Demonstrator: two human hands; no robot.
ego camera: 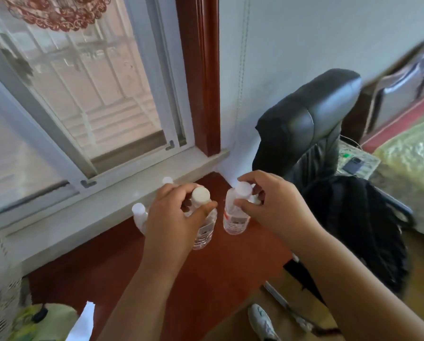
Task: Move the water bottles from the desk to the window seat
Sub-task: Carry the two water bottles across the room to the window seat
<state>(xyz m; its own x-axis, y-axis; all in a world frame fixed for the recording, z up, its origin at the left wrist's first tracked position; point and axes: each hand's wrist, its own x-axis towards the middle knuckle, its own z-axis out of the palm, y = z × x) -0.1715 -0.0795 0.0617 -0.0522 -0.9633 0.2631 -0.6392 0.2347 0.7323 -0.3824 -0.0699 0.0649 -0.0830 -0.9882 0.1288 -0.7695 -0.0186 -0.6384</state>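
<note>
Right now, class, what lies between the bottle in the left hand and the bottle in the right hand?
In the head view, only a narrow strip of bare red-brown desk separates the left-hand bottle from the right-hand bottle; nothing stands in it.

This looks like a room in a home, probably a bedroom or study. A red-brown wooden worktop (137, 274) sits against a stone window sill (112, 212) under a barred window (83, 94). A black leather office chair (312, 124) stands beside a bed (412, 158) with patterned covers.
</note>
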